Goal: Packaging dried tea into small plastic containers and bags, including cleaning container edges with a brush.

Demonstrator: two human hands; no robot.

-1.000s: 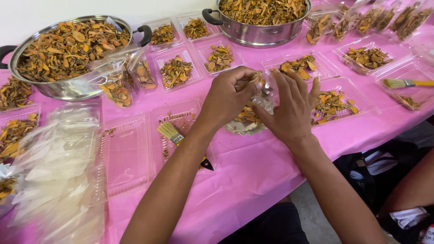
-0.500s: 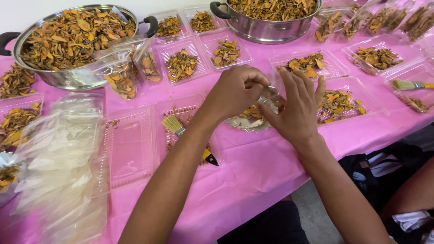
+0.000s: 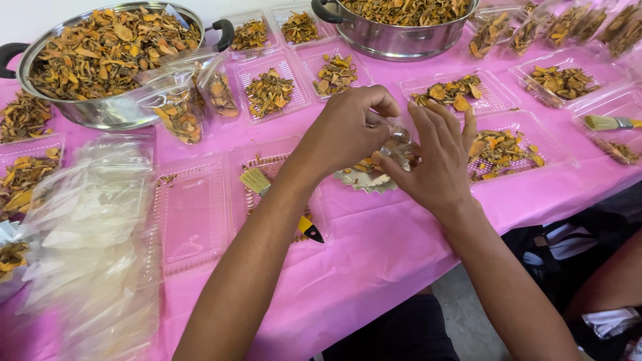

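The pink tabletop (image 3: 374, 254) and the big pot (image 3: 100, 60) sit as before. Both hands stay together over the small silver dish (image 3: 364, 179): the left hand (image 3: 344, 130) and right hand (image 3: 438, 164) each keep a pinching grip on the clear bag (image 3: 399, 144), fingers barely shifted.

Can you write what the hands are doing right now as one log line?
left hand: pinching clear bag | right hand: holding same bag | under hands: small silver tray | surface: pink table

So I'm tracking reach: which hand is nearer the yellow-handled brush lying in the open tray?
Left. The left hand hovers just up-right of the brush; the right hand is farther right, beyond the left.
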